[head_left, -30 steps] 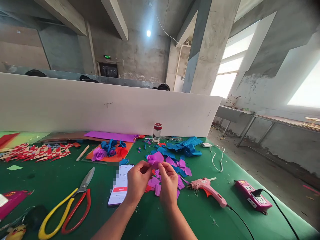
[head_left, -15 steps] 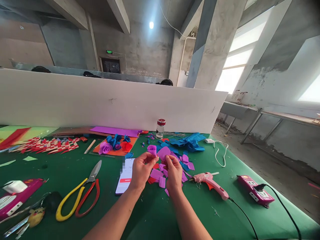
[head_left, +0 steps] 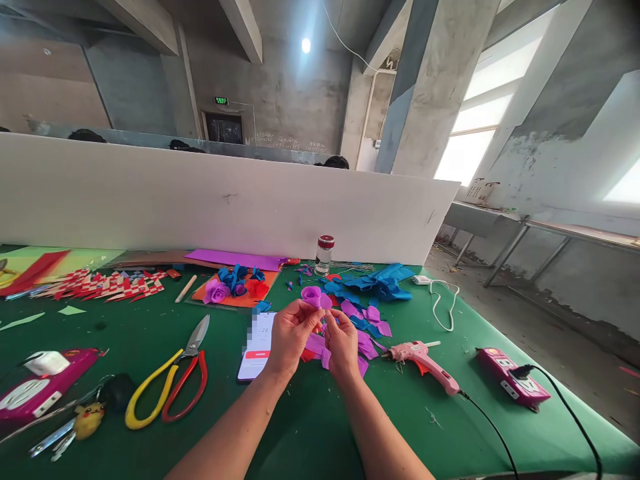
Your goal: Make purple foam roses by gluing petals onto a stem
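Observation:
A small purple paper flower (head_left: 311,295) is pinched in the fingertips of my left hand (head_left: 290,337). My right hand (head_left: 344,341) is closed too, its thumb and forefinger pressing a purple paper petal (head_left: 326,302) against the flower's base, where the fingers of both hands meet. Loose purple petals (head_left: 367,347) lie under and beside my hands, with bits of red and blue among them. To the right rests a pink glue gun (head_left: 425,364). A phone (head_left: 257,347) lies just left of my left hand, partly covered by it.
Scissors (head_left: 173,380) with yellow and red handles lie left. Finished paper flowers (head_left: 216,291) sit on an orange sheet. Behind are a red-lidded jar (head_left: 325,257), blue crepe paper (head_left: 387,283) and a white partition (head_left: 225,200). Power strips (head_left: 513,380) with cords flank the table (head_left: 310,427).
My right hand has moved left to the flower, bringing the petal from beside it to its base. The flower has tipped so its spiral top shows. The view has shifted slightly.

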A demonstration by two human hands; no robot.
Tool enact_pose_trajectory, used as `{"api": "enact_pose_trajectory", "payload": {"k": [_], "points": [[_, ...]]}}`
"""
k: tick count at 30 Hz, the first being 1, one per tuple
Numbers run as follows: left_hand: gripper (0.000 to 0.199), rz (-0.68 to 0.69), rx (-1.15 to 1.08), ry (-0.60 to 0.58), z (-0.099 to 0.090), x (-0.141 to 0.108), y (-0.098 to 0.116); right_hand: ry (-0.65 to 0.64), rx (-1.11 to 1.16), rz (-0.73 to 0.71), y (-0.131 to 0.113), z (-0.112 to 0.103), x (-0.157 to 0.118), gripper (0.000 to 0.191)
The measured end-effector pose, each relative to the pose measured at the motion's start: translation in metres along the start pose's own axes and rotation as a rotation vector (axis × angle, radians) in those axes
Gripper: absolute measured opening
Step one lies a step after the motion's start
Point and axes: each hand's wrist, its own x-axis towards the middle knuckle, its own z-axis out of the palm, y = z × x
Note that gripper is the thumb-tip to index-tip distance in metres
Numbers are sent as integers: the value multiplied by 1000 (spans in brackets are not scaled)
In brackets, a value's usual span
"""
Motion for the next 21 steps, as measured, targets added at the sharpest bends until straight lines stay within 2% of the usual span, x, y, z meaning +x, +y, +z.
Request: {"api": "enact_pose_trajectory", "payload": {"k": [5,11,17,21], "points": [[17,-13,-29,-65,0,1,-2,4,56,64,0,1,0,36],[20,-51,67,-82,-1,3,-8,0,57,69,0,3,2,34],[20,40,214,-141,-7,5,-18,-15,44,94,0,4,0,34],[20,73,239,-143,-8,4,-17,-34,27,106,-1,4,-1,35]]}}
